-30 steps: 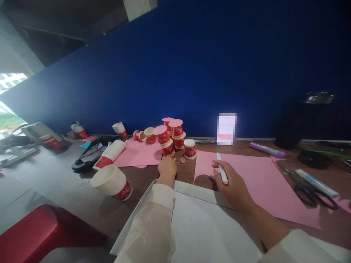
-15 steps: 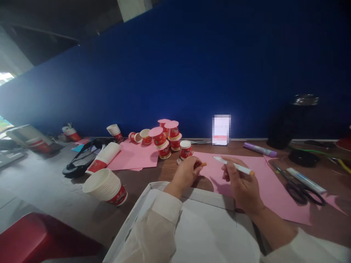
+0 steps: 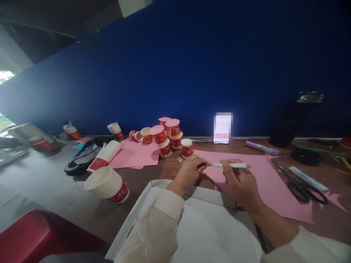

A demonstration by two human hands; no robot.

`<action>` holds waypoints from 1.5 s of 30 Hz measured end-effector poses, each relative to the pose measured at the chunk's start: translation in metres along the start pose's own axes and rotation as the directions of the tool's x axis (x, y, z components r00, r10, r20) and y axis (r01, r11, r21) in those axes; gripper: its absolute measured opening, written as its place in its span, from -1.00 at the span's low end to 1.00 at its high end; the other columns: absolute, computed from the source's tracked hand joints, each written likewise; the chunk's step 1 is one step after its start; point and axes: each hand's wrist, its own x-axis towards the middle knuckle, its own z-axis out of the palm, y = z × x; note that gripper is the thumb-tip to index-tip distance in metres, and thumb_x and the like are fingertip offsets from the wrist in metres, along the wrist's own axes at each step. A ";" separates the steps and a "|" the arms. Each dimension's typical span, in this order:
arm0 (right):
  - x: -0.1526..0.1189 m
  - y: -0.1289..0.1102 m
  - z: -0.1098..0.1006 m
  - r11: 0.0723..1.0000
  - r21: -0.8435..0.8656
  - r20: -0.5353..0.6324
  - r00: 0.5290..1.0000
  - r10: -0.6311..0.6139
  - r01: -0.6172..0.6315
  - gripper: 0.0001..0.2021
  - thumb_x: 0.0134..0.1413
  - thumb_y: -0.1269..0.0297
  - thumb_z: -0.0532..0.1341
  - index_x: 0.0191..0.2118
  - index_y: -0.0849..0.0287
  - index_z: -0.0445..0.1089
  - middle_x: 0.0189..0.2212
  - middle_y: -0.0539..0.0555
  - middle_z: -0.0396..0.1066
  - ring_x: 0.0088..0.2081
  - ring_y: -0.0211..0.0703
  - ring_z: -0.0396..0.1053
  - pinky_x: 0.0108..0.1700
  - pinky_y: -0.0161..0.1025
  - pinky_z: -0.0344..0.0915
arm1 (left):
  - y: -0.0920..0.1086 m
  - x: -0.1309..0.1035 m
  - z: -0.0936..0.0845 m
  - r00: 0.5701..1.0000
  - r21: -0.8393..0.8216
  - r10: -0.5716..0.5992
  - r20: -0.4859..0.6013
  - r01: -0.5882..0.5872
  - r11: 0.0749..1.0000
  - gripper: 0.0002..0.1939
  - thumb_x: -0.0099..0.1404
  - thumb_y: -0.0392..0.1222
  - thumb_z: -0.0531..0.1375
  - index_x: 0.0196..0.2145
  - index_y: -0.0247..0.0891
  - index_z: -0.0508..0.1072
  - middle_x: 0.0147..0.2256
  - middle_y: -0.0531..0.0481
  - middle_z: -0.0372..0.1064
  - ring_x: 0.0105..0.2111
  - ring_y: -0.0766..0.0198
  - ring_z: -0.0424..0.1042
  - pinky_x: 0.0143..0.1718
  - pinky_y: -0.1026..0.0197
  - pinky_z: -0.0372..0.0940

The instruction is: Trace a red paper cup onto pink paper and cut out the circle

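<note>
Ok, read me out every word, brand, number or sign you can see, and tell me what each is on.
No text is readable here.
Red-and-white paper cups: printed pattern, any lettering too small.
Lit screen: pixelated, unreadable.
Purple tube: any markings too blurred.
Blue-and-white tube: likewise too blurred.
White marker: no lettering discernible.

Here's a broad, deep-blue flat wall panel [image 3: 175, 73] filling the back, its top edge sloping down leftward beneath a dark grey ceiling [image 3: 55, 14]! Daylight pours through a bright white window opening [image 3: 6, 76] far left, glazing the dark-brown wood-look tabletop [image 3: 138, 179]; a rounded, shiny red seat [image 3: 46, 237] sits lower left.
</note>
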 end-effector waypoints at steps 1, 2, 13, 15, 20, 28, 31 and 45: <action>0.000 0.000 0.000 1.000 0.001 0.003 1.000 0.007 -0.007 -0.51 0.25 -0.28 0.11 -0.35 0.07 0.43 -0.52 0.05 0.49 -0.43 -0.05 0.45 -0.29 -0.15 0.31 | 0.000 0.000 0.000 1.000 0.000 0.006 0.005 -0.006 1.000 -0.86 0.37 -0.30 0.25 -0.18 -0.23 0.63 -0.17 -0.11 0.57 -0.13 0.17 0.49 -0.02 0.15 0.37; 0.000 0.001 0.001 1.000 0.002 0.005 1.000 0.012 -0.012 -0.51 0.25 -0.27 0.11 -0.34 0.07 0.43 -0.52 0.05 0.49 -0.43 -0.05 0.46 -0.29 -0.15 0.31 | 0.000 0.000 0.001 1.000 -0.001 0.014 0.007 -0.014 1.000 -0.86 0.38 -0.30 0.24 -0.18 -0.23 0.62 -0.17 -0.11 0.57 -0.13 0.17 0.49 -0.02 0.15 0.37; -0.001 0.002 0.003 0.999 -0.031 0.080 0.996 0.027 -0.025 -0.45 0.24 -0.30 0.09 -0.29 0.08 0.56 -0.50 0.05 0.52 -0.43 -0.07 0.46 -0.30 -0.17 0.33 | 0.007 -0.001 0.003 0.996 0.020 0.041 0.074 -0.042 0.999 -0.86 0.40 -0.25 0.22 -0.18 -0.25 0.60 -0.16 -0.12 0.57 -0.14 0.17 0.47 -0.03 0.12 0.37; -0.001 0.003 0.003 0.999 -0.042 0.075 0.997 0.017 -0.014 -0.44 0.23 -0.30 0.08 -0.27 0.07 0.60 -0.51 0.05 0.52 -0.43 -0.07 0.45 -0.32 -0.18 0.32 | 0.006 -0.002 0.005 0.997 0.009 0.039 0.072 -0.039 0.999 -0.86 0.40 -0.25 0.22 -0.19 -0.25 0.60 -0.17 -0.11 0.56 -0.15 0.17 0.47 -0.05 0.13 0.36; 0.002 0.008 0.004 0.979 0.007 0.088 0.976 0.201 -0.202 -0.41 0.13 -0.33 0.17 -0.22 0.12 0.66 -0.60 0.01 0.45 -0.54 -0.12 0.36 -0.47 -0.21 0.26 | 0.001 -0.001 0.008 0.997 0.025 -0.032 0.074 0.031 0.999 -0.90 0.34 -0.27 0.28 -0.23 -0.23 0.62 -0.24 -0.06 0.54 -0.21 0.19 0.46 -0.08 0.15 0.35; 0.006 0.005 0.006 0.963 0.000 0.118 0.957 0.267 -0.268 -0.44 0.03 -0.34 0.25 -0.53 0.12 0.55 -0.72 0.01 0.36 -0.63 -0.16 0.28 -0.56 -0.21 0.18 | -0.006 -0.001 0.013 0.996 -0.004 -0.078 0.031 0.078 0.997 -0.92 0.28 -0.32 0.31 -0.29 -0.25 0.63 -0.27 -0.05 0.53 -0.22 0.20 0.47 -0.11 0.18 0.33; 0.006 0.004 0.007 0.963 -0.031 0.123 0.955 0.269 -0.267 -0.43 0.02 -0.36 0.24 -0.55 0.10 0.53 -0.70 0.02 0.39 -0.62 -0.15 0.31 -0.53 -0.21 0.21 | -0.006 -0.001 0.013 0.997 -0.004 -0.077 0.029 0.077 0.997 -0.93 0.28 -0.32 0.30 -0.31 -0.25 0.63 -0.28 -0.05 0.54 -0.22 0.20 0.47 -0.11 0.17 0.33; 0.007 0.005 0.006 0.950 -0.029 0.189 0.932 0.310 -0.310 -0.45 0.03 -0.33 0.24 -0.55 0.10 0.51 -0.70 0.01 0.40 -0.63 -0.14 0.33 -0.53 -0.20 0.24 | 0.000 -0.002 0.012 0.992 0.052 -0.104 0.067 0.101 0.994 -0.90 0.29 -0.31 0.28 -0.30 -0.24 0.64 -0.27 -0.06 0.54 -0.20 0.19 0.49 -0.09 0.17 0.35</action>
